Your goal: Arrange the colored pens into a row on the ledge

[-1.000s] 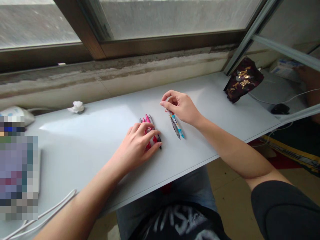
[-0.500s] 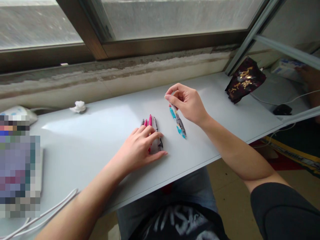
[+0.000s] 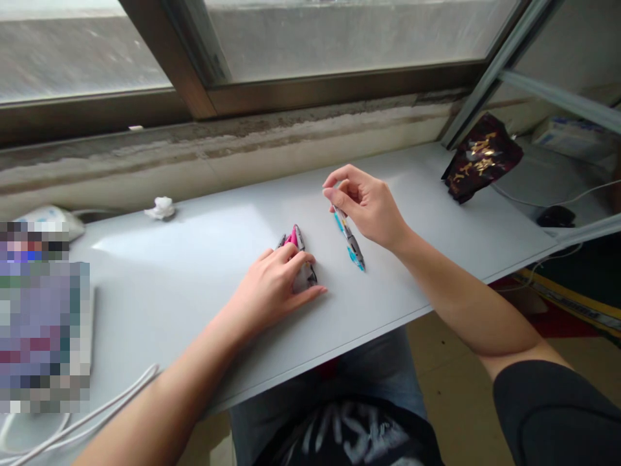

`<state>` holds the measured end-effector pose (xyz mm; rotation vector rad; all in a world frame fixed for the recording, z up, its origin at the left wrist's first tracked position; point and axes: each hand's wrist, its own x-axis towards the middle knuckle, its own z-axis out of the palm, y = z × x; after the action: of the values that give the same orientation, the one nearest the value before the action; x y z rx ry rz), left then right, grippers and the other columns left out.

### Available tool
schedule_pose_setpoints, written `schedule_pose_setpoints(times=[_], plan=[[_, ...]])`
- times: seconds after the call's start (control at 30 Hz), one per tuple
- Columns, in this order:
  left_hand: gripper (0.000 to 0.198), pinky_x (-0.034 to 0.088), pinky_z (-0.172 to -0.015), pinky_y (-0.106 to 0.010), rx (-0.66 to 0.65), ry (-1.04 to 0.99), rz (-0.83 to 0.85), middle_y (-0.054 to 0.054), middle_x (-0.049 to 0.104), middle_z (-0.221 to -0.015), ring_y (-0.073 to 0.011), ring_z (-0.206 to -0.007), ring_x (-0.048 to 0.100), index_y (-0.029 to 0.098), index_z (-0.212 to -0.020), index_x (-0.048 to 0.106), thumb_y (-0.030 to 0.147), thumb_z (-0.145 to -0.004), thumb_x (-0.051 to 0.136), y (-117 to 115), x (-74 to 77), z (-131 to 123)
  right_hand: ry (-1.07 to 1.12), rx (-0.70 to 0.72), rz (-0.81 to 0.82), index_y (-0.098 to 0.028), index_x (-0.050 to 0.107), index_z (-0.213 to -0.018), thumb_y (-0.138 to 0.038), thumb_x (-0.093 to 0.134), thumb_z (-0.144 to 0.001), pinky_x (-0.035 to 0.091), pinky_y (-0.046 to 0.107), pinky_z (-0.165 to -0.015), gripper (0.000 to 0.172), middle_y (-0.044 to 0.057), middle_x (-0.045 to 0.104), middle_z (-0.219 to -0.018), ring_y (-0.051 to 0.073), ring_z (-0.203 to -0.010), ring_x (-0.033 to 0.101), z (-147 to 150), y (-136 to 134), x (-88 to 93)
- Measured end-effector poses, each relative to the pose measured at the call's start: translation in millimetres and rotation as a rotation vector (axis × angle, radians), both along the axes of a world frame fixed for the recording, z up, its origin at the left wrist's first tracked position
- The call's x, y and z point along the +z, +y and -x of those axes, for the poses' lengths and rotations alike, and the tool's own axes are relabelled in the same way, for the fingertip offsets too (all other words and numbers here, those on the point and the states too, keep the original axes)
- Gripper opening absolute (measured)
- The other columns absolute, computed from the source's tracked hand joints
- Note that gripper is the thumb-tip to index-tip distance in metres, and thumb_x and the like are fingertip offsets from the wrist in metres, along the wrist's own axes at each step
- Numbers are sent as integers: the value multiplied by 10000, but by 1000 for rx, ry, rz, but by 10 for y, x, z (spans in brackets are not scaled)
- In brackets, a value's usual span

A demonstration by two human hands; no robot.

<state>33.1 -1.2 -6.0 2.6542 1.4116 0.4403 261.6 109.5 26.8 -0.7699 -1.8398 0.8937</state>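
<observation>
On the desk, my left hand is curled over a small bunch of pens, its fingers and thumb around them. A pink pen and a clear-and-black pen show past the fingers; the rest of the bunch is mostly hidden. To the right, my right hand pinches the upper end of a clear pen with a grey grip, its tip pointing down toward me. Just behind that pen is a teal pen, partly covered; I cannot tell whether the two touch.
A crumpled white tissue lies near the wall. At the right stands a dark bag with gold lettering beside a metal frame. White cables and a blurred-out stack are at the left of the grey desk.
Under my left hand the pens have drawn closer together, the pink and black ones now bunched. My right hand keeps its pinch on the clear pen. The whole view has shifted slightly.
</observation>
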Motion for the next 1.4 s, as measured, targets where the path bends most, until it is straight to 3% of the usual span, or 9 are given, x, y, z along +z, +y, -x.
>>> schedule_pose_setpoints(times=[0.2, 0.37, 0.63, 0.87, 1.0, 1.17, 1.27, 1.4], plan=[[334, 537, -847, -400, 9, -55, 39, -85, 660, -1065, -248, -866, 655, 210, -1167, 687, 513, -1026, 676, 21, -13, -11, 3, 10, 9, -201, 684, -994, -567, 721, -997, 450, 272, -649, 368, -15, 684, -747, 126, -659, 597, 5, -56, 9], [405, 536, -840, -417, -6, -34, 43, -87, 658, -1059, -264, -879, 652, 210, -1131, 666, 590, -990, 692, -1, 26, -4, -42, 35, 48, -190, 687, -1022, -605, 709, -990, 439, 266, -631, 417, -14, 695, -741, 118, -623, 577, 23, -68, 12], [308, 497, -824, -417, -15, 6, 27, -71, 701, -1044, -253, -843, 682, 223, -1133, 635, 512, -1026, 644, -3, 23, 0, -128, 70, -70, -183, 680, -1017, -511, 630, -1066, 469, 263, -735, 336, -3, 677, -791, 127, -716, 592, 16, -140, 100], [221, 484, -791, -384, 63, -54, 21, -35, 746, -946, -206, -698, 637, 219, -1209, 618, 315, -1021, 554, -23, -12, -15, -243, 232, -310, -166, 698, -1057, -313, 620, -1100, 487, 265, -835, 172, 42, 710, -948, 143, -846, 629, -6, -147, 93], [189, 467, -693, -314, 173, -217, 53, 19, 680, -792, -177, -650, 601, 233, -1139, 624, 287, -970, 558, -47, -11, -43, -368, 349, -453, -151, 693, -1189, -296, 545, -1137, 493, 282, -908, 213, 80, 732, -1051, 163, -965, 640, -14, -152, 106], [188, 468, -644, -262, 324, -367, 96, 23, 672, -804, -143, -638, 583, 230, -1087, 643, 309, -929, 579, -37, 50, -32, -588, 466, -760, -135, 704, -1129, -144, 458, -1144, 491, 283, -885, 247, 95, 724, -1045, 179, -990, 603, 35, -311, 125], [230, 510, -673, -269, 274, -351, 139, -11, 698, -898, -162, -709, 630, 230, -1103, 676, 285, -896, 590, -8, 72, 17, -591, 491, -994, -149, 702, -1036, -25, 440, -1099, 497, 303, -940, 297, 77, 732, -1008, 180, -963, 622, 125, -469, 75], [291, 518, -665, -275, 226, -262, 158, -24, 676, -916, -171, -719, 659, 238, -1138, 713, 208, -883, 578, 16, 62, 50, -583, 499, -1157, -196, 673, -934, -38, 492, -1076, 503, 338, -813, 279, 25, 673, -825, 186, -813, 621, 226, -622, 10]])
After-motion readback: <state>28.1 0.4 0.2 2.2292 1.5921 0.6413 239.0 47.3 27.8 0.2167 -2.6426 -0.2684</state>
